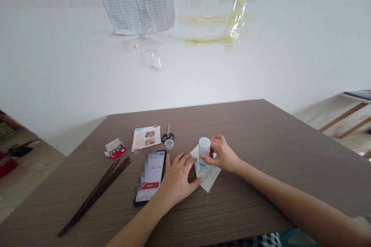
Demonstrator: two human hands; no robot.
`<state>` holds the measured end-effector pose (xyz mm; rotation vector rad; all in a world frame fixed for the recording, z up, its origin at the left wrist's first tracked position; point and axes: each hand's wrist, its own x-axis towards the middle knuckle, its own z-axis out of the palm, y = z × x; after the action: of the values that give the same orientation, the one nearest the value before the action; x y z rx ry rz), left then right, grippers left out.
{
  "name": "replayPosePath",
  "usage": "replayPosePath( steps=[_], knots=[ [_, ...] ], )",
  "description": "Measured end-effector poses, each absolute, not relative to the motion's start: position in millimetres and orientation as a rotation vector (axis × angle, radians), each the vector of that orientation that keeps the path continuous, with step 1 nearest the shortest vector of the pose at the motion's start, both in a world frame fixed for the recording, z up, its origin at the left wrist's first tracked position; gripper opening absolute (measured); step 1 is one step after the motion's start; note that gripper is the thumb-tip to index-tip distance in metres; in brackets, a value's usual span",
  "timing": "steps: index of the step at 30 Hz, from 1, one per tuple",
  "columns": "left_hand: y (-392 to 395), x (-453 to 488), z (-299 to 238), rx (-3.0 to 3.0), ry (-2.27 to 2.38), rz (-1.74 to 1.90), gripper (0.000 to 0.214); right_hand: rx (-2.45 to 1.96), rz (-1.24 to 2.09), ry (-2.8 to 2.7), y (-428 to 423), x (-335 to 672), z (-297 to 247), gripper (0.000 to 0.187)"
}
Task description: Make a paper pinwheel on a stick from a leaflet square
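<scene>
The person's right hand (223, 155) is closing narrowly around a small white plastic bottle (204, 150), its thumb and fingers gripping the body and holding it slightly tilted just above a folded paper leaflet (206, 171) on the table. The left hand (176, 177) is lying open and palm-down with its fingers spread, holding nothing, its fingertips (188, 159) reaching the leaflet's edge. Just beside the left hand, a smartphone (150, 177) is lying face up, its screen showing 02:43. Beyond it, a pair of scissors (168, 136) is resting with its blades pointing away from the person, next to a small translucent cap (169, 144). A printed booklet (146, 138) is lying to their left, and an opened red and white carton (115, 149) is sitting further left. Several long dark chopsticks (95, 197) are lying together near the table's left side. The brown wood-grain table (255, 131) is standing against a white wall (275, 65), where a ruled paper chart (135, 0) is hanging under clear tape.
</scene>
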<state>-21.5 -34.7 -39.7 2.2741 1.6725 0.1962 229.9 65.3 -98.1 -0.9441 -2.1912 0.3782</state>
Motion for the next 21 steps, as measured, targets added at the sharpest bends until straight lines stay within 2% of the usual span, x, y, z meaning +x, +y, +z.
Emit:
replayPosePath(
  steps=[6,10,15,18,21],
  knots=[
    [-34.7,-21.8,-39.4,2.270,1.682,0.164,0.066,-0.927,0.428,-2.169,65.0,229.8,-103.4,0.034],
    [-34.6,-22.6,-39.0,2.272,1.666,0.185,0.064,-1.046,0.606,-1.929,68.9,233.8,-103.4,0.050],
    [-33.9,-22.9,-41.0,2.277,1.665,0.180,0.065,-1.073,1.011,-1.569,71.7,235.8,-91.8,0.071],
    [-33.5,-23.7,-42.5,2.288,1.655,0.198,0.064,-1.042,1.079,-1.434,71.9,236.3,-84.2,0.082],
    [-33.7,-24.3,-42.4,2.284,1.655,0.208,0.064,-0.987,1.104,-1.385,72.1,236.4,-79.5,0.083]
  ],
)
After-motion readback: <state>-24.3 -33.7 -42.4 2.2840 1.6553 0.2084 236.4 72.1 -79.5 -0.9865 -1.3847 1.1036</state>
